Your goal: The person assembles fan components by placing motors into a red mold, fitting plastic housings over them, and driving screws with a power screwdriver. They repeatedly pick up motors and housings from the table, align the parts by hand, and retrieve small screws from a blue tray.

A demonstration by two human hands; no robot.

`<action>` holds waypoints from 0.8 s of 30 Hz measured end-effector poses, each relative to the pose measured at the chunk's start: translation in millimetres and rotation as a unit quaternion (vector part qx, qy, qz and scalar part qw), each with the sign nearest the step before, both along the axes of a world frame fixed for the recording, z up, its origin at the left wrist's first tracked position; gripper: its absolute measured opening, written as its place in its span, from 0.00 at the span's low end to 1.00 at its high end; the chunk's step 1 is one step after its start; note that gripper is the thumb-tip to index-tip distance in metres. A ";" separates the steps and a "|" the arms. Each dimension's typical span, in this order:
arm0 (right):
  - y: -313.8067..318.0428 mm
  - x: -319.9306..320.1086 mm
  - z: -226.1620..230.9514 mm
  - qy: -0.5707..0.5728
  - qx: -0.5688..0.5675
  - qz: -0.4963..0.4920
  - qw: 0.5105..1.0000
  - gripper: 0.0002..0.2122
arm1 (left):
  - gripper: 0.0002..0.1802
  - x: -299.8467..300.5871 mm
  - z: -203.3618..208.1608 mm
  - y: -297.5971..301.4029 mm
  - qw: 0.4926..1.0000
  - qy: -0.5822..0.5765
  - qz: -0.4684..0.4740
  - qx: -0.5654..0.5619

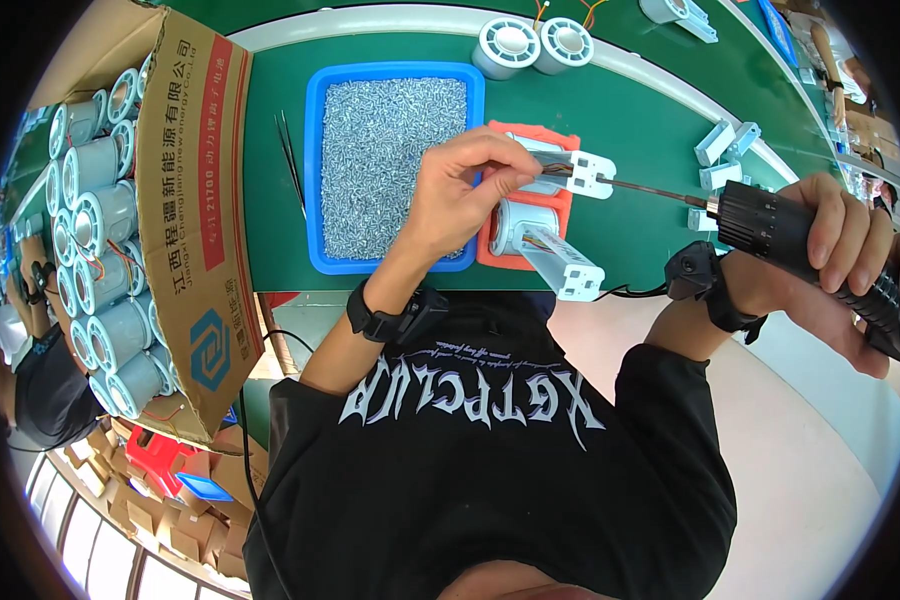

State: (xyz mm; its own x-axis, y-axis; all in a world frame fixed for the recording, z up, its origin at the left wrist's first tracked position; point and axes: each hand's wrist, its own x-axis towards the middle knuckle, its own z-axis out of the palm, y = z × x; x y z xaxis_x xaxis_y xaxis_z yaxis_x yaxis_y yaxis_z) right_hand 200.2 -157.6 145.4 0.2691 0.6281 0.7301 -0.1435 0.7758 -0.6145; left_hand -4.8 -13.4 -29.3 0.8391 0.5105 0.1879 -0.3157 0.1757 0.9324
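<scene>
My right hand (845,240) is wrapped around a black electric screwdriver (770,232). Its long thin bit points left and reaches the end of a pale plastic housing (592,176) with holes in its end face. Over the housing's other end, my left hand (475,185) pinches thumb and forefinger together beside some wires; what lies between the fingertips is hidden. Both this housing and a second pale housing (565,268), with a round end and wires showing, rest in an orange-red holder (560,215). The second one lies nearer me, untouched.
A blue tray (315,170) of small metal screws stands left of the holder, with black tweezers (289,160) beside it. Further left is a cardboard box (195,200) of pale cylindrical parts. Two round parts (507,48) stand at the back; small plastic pieces (715,143) lie right.
</scene>
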 end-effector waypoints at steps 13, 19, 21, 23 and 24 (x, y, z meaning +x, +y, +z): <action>13.3 -20.2 8.9 -0.007 0.047 -0.006 0.999 0.29 | 0.13 -2.3 20.6 5.0 0.971 0.019 0.056 0.229; 10.9 -18.5 -5.0 -0.111 0.030 -0.029 0.993 0.40 | 0.23 1.6 15.9 6.6 0.928 0.101 0.071 0.352; 14.4 -21.2 3.3 -0.151 -0.052 0.018 0.987 0.40 | 0.26 2.9 9.3 3.8 0.923 0.126 0.027 0.362; 19.4 -24.0 1.6 -0.170 -0.095 0.042 0.980 0.39 | 0.26 4.3 10.1 3.2 0.928 0.141 0.020 0.345; 23.6 -25.0 -5.7 -0.167 -0.046 0.043 0.984 0.39 | 0.26 4.9 11.0 3.0 0.931 0.157 0.013 0.329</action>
State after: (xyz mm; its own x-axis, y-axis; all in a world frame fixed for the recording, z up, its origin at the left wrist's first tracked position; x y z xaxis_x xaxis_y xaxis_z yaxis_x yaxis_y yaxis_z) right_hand 175.1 -133.9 139.7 -0.0333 0.7058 0.7076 0.0157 0.7083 -0.7058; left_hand 0.1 -10.4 -18.3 0.8941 0.3928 0.2153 -0.0063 -0.4696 0.8828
